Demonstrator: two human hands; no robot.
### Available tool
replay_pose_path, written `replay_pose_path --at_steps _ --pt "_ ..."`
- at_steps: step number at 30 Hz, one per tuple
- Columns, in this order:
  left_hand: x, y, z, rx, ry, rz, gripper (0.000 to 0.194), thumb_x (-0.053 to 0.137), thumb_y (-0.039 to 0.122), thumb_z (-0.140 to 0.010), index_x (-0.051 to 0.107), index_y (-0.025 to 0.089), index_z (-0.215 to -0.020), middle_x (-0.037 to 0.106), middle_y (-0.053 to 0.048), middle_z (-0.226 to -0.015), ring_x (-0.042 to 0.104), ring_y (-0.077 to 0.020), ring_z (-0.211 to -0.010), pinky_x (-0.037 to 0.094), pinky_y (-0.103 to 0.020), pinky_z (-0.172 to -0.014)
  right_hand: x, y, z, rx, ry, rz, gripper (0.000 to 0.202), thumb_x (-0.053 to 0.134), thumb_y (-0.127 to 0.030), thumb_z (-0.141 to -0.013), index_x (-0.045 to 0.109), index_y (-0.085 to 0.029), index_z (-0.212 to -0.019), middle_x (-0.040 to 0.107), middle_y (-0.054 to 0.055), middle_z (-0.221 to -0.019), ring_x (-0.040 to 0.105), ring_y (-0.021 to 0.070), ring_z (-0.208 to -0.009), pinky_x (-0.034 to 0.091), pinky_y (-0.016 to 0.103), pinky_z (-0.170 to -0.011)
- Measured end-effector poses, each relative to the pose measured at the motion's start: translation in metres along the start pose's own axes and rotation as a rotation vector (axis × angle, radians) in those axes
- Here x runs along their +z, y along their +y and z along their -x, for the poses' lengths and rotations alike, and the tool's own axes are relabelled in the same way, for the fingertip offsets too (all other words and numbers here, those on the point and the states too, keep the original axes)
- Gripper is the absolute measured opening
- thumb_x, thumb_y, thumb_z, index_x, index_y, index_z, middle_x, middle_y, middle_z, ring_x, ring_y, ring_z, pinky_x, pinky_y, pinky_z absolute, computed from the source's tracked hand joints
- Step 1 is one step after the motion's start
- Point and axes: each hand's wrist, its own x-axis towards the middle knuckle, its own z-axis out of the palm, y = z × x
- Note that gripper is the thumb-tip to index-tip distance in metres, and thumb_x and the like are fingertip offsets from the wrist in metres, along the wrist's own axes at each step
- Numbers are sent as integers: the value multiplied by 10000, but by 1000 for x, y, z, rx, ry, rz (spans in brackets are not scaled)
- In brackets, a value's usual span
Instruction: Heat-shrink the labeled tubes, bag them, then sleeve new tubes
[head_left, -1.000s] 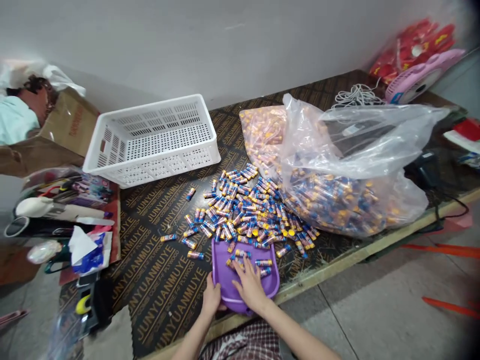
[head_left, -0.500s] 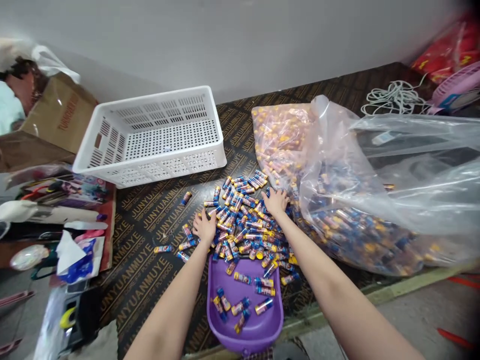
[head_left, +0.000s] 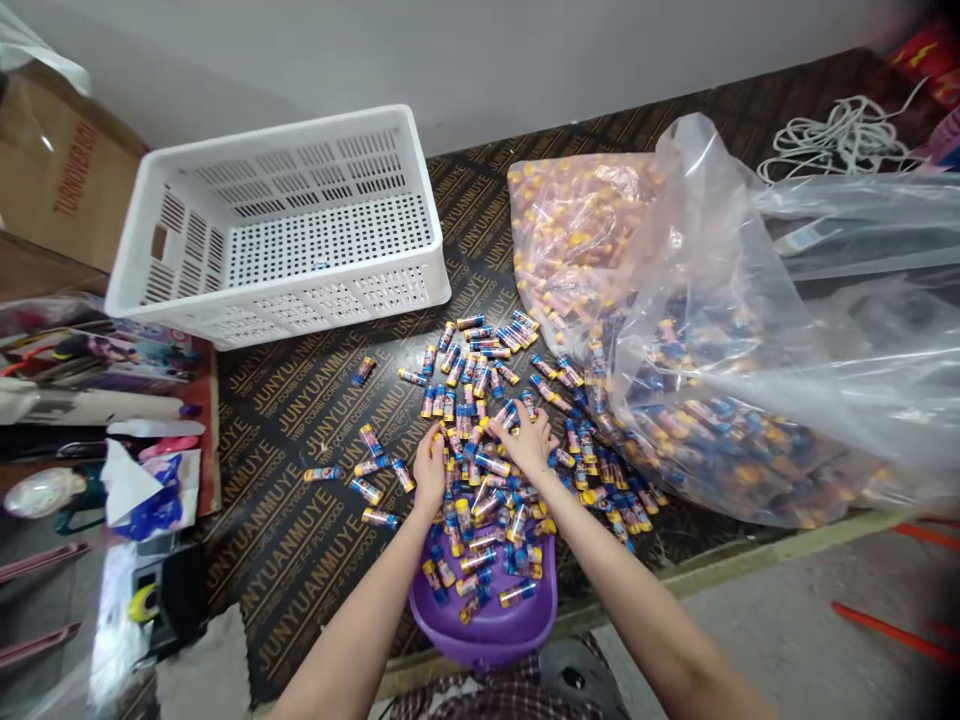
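Observation:
A pile of small printed tubes with blue and yellow ends [head_left: 491, 465] lies on the dark board and spills over the far edge of a purple tub [head_left: 484, 648]. Several tubes rest inside the tub. At the pile's left side, my left hand [head_left: 430, 468] touches the tubes with its fingers stretched out and slightly curved. My right hand [head_left: 529, 442] lies over the pile's right part, fingers spread on the tubes. Neither hand grips a tube that I can make out; the fingertips are partly lost among the tubes.
A white perforated crate [head_left: 277, 310] stands behind on the left. Clear plastic bags filled with tubes [head_left: 720, 420] lie on the right. Loose tubes [head_left: 364, 371] dot the printed plywood board [head_left: 285, 560]. A cardboard box [head_left: 64, 165] and white cord [head_left: 840, 140] sit farther out.
My hands have come closer together and nearer the tub. Tubes have slid toward me, with more now in the tub and at its far edge. The view has shifted a little.

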Motion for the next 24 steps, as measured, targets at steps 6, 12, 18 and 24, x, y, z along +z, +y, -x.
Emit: replay_pose_path --at_steps 6,12,18,24 --pt "-8 2 29 -17 -157 138 398 372 377 -896 542 147 -1173 564 -78 -1243 487 -167 -1175 313 -296 -1050 13 -1 52 -95 -142 -32 663 410 -705 -766 465 -319 -1303 535 92 -1036 461 277 -1048 283 436 -921" --pt "-22 16 28 0 -399 -58 460 365 463 -882 571 168 -1170 591 -58 -1223 523 -183 -1141 363 -292 -1001 20 7 125 -323 -146 -38 736 463 -654 -776 325 -281 -1396 506 131 -1203 441 304 -1130 308 487 -935" --pt "-16 44 42 70 -472 -543 593 541 592 -745 603 176 -1164 622 -134 -1135 542 -300 -1093 399 -401 -940 21 23 217 -661 -278 2 559 411 -484 -881 303 -321 -1404 222 117 -1490 208 322 -1351 205 540 -1034" --pt "-18 31 91 326 -356 -942 476 517 447 -811 556 200 -1216 465 -141 -1325 255 -346 -1320 353 -461 -985 25 113 229 -35 228 8 561 270 -458 -914 279 -229 -1426 199 175 -1487 90 370 -1369 158 640 -986"
